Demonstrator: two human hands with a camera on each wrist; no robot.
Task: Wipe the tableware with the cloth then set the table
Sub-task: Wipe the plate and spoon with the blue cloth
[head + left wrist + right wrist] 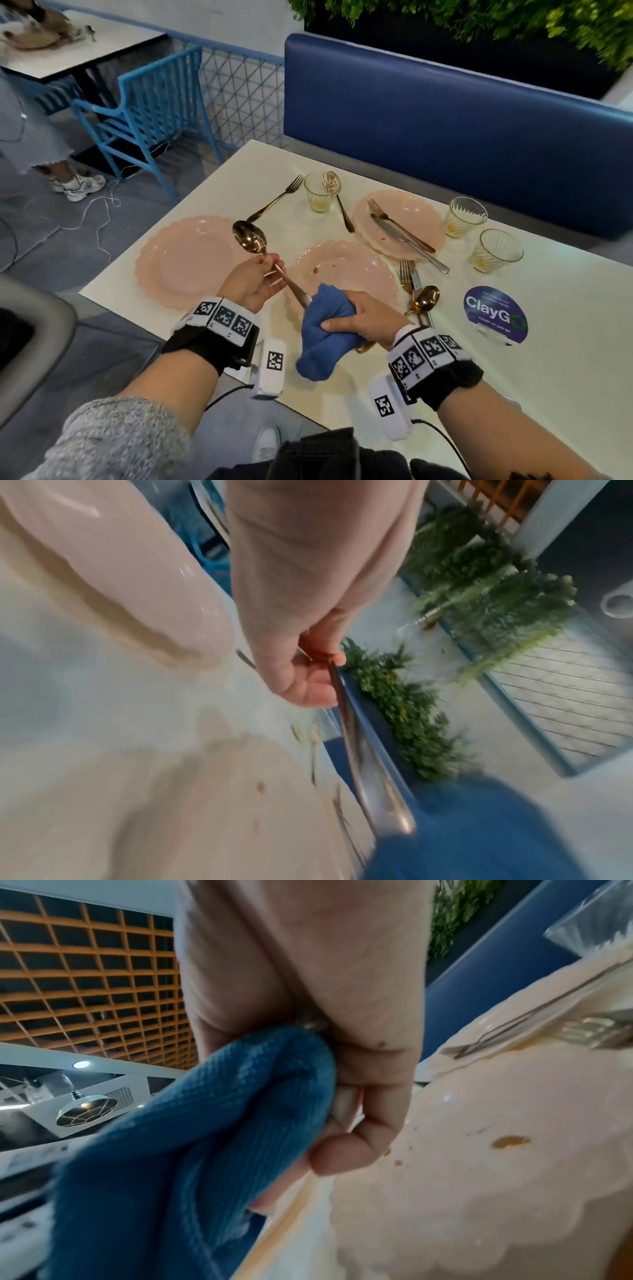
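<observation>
My left hand (255,279) pinches a gold spoon (249,237) by the neck, bowl up and to the left, above the white table (565,359). The spoon's handle (373,783) slants down into a blue cloth (327,329) that my right hand (363,317) grips in a bunch around the handle's end. In the right wrist view the cloth (192,1137) hangs from curled fingers (342,1158) over a soiled pink plate (496,1150). Three pink scalloped plates lie on the table: left (190,257), middle (346,270), far right (399,222).
A fork (275,198) lies beyond the left plate. Three ribbed glasses (322,190) (466,216) (496,250) stand at the back, one holding cutlery. A fork and knife (406,236) rest on the far plate; more cutlery (419,298) lies right of the middle plate. A ClayGo sticker (495,313), blue bench (445,137).
</observation>
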